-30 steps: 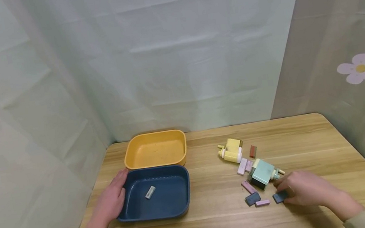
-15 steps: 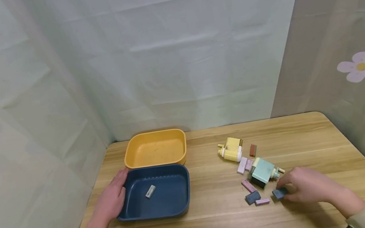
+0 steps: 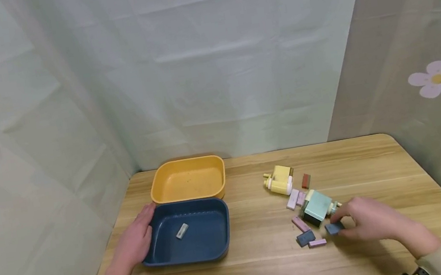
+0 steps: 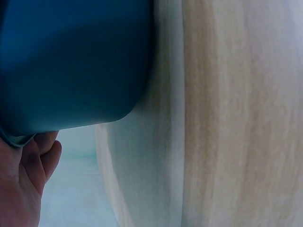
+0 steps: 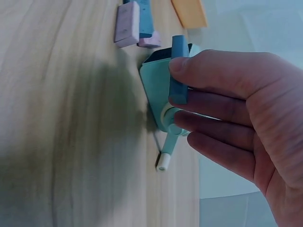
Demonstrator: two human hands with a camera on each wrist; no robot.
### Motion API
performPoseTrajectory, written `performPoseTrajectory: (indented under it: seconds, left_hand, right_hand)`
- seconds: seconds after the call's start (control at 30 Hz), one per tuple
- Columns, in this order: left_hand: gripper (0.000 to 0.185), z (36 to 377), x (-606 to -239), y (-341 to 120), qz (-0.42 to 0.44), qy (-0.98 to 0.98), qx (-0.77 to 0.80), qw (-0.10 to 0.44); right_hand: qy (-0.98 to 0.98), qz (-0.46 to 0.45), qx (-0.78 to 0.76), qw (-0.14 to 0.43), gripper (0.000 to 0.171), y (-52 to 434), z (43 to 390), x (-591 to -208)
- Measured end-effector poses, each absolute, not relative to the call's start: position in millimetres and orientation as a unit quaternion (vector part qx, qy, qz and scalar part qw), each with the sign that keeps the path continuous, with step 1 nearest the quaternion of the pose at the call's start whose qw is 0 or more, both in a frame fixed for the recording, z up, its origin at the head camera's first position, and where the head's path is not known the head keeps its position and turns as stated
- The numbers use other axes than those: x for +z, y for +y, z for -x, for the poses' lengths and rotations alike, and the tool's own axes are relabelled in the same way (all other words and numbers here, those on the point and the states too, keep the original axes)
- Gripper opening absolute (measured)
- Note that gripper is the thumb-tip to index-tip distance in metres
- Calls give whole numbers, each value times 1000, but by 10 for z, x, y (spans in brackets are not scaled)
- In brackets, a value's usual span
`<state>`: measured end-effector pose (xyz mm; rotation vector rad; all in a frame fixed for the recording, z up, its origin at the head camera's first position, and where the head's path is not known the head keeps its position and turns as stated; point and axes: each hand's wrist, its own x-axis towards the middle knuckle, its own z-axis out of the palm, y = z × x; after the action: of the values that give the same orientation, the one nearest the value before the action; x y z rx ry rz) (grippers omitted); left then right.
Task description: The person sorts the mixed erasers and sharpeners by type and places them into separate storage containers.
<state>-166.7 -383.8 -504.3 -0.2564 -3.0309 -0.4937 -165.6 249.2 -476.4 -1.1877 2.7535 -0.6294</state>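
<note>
My right hand [image 3: 373, 219] pinches a small blue rectangular block [image 5: 179, 71] between thumb and fingers, close over the table. Just behind it lies a teal box with a crank handle [image 3: 318, 206], which looks like a pencil sharpener. The other fingers of this hand overlap the crank in the right wrist view. My left hand [image 3: 133, 239] rests along the left rim of the dark blue tray [image 3: 226, 230], its fingers reaching the back corner. In the left wrist view its fingertips show against the tray's outer wall. A small whitish block [image 3: 182, 231] lies inside the tray.
A yellow tray [image 3: 222, 182] stands behind the blue one. A yellow crank-handled box [image 3: 280, 180], a red-brown block [image 3: 305, 181], several pink blocks [image 3: 300, 224] and another blue block [image 3: 305, 238] lie around the teal box. Cloth curtains [image 3: 214, 63] enclose the table's back and sides.
My right hand has lifted the blue block slightly off the table and moved it a little leftward and back, toward the teal box. My left hand stays at the tray.
</note>
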Motion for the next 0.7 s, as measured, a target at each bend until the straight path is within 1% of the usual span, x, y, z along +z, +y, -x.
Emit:
performPoseTrajectory:
  seconds: [0.4, 0.7]
  left_hand:
    - [58, 1665, -5067, -3837, 86, -982, -162, 37]
    - [58, 1659, -5066, -3828, 82, -983, -160, 46]
  right_hand:
    - [907, 366, -202, 43, 19, 2424, 1685, -4641]
    - [908, 366, -202, 31, 20, 2363, 1707, -4591]
